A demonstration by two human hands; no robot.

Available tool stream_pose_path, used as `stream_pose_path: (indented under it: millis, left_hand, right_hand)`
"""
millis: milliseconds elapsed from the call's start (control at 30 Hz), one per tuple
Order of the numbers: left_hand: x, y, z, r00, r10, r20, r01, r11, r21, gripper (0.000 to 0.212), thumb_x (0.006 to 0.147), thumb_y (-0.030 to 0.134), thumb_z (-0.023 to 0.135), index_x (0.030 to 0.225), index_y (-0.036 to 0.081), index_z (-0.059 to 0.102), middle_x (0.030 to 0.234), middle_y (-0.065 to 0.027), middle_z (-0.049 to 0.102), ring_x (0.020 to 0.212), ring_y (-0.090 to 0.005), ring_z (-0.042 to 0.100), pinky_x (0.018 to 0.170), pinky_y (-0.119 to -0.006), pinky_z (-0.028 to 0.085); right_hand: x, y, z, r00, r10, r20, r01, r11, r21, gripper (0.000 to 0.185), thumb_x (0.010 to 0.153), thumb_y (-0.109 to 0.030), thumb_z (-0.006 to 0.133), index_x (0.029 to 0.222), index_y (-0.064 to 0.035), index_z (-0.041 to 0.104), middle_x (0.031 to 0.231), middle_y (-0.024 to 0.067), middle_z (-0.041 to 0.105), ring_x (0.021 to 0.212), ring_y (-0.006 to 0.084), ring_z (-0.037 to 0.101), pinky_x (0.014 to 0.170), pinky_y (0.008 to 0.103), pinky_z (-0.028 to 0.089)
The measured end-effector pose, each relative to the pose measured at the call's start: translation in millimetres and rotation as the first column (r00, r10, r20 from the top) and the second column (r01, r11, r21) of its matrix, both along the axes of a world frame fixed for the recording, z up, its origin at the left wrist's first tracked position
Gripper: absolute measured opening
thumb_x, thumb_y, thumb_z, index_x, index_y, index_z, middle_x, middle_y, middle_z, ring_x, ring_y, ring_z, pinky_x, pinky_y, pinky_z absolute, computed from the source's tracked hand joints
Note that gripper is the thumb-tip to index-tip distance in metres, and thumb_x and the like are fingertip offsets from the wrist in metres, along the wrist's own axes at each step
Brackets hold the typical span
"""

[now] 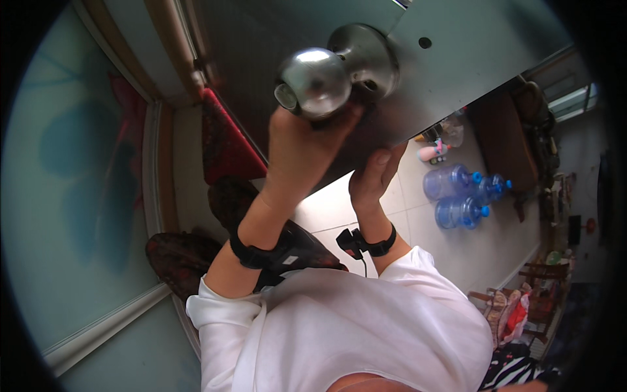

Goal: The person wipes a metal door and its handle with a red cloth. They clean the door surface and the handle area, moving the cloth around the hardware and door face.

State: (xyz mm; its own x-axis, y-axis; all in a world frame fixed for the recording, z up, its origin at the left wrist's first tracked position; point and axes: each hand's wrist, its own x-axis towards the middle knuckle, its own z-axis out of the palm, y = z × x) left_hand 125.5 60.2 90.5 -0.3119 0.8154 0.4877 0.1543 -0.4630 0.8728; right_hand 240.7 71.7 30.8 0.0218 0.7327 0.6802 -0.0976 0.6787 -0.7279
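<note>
A round metal doorknob [316, 83] with a lock button at its end stands out from a grey-green door panel [441, 73]. Its round base plate [387, 61] shows dark holes. My left hand [303, 152] cups the knob from below, with part of the fingers hidden behind it. To the right, my right hand [372, 179] grips the lower edge of the door panel, thumb on the near side and the other fingers partly hidden. Each wrist wears a black strap, and a cable hangs from the right one [382, 245].
Several large blue water bottles [458, 213] lie on the tiled floor [406, 230], near a pink spray bottle [431, 153]. A red mat [225, 142] lies at the left by a frosted glass door [83, 161]. Wooden chairs [543, 289] with cloths stand at the far right.
</note>
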Motion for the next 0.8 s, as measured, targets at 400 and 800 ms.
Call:
stream_pose_path:
  millis: [400,800]
  left_hand:
    - [4.7,-4.8,-6.1,1.0,-0.015,-0.011,0.015,0.999,0.044,0.02,0.074,0.007,0.071,0.091,0.0,0.063,0.086,-0.0045,0.065,0.08,-0.01,0.059,0.073,-0.025,0.046]
    - [-12.8,-8.0,-18.2,0.987,0.07,0.146,-0.075,0.997,0.028,0.021,0.076,0.009,0.069,0.093,-0.001,0.062,0.081,-0.0067,0.066,0.075,-0.0135,0.063,0.07,-0.027,0.05]
  right_hand:
    - [-0.2,-2.6,-2.8,1.0,0.009,-0.029,-0.008,1.0,0.029,0.061,0.093,-0.04,0.041,0.134,0.0026,0.023,0.13,0.0126,0.037,0.116,0.0208,0.038,0.098,0.0331,0.029]
    - [-5.3,-0.8,-21.0,0.985,-0.159,0.069,0.155,0.986,0.062,0.056,0.093,-0.038,0.042,0.128,0.0038,0.029,0.12,0.011,0.043,0.108,0.0183,0.041,0.093,0.0307,0.032]
